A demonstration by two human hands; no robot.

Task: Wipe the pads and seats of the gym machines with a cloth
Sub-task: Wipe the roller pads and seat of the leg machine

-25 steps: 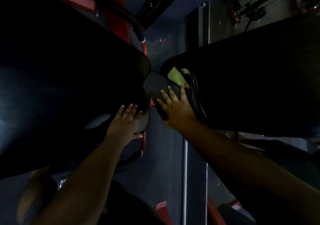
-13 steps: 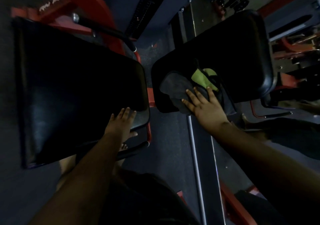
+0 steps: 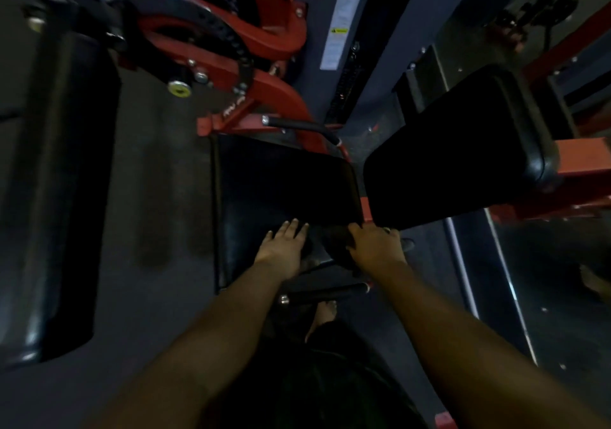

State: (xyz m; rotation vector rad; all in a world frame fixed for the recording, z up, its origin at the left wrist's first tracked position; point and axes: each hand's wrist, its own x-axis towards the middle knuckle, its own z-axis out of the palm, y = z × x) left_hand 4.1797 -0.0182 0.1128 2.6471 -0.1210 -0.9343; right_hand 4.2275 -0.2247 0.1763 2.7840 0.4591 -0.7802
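Left hand: the left hand (image 3: 283, 250) lies flat on the seat (image 3: 264, 203), fingers straight and together, pointing away from the person, holding nothing.
Right hand: the right hand (image 3: 377, 246) sits at the seat's right front corner, fingers bent over a dark cloth (image 3: 339, 241); how firmly it grips cannot be told in the dim light.
Cloth: dark, bunched under and left of the right hand, on the seat's edge, just beside the left hand.
Seat: black, in the middle, its far half in deep shadow.
Pad: a second black pad (image 3: 463, 151) stands to the right, close to the seat, tilted, on a red frame (image 3: 582, 160).
Left side: a long black roller (image 3: 59, 197) runs down the view.
Behind: a red pivot arm (image 3: 231, 48) with a perforated plate.
Handle: a black bar (image 3: 325, 294) crosses below the hands.
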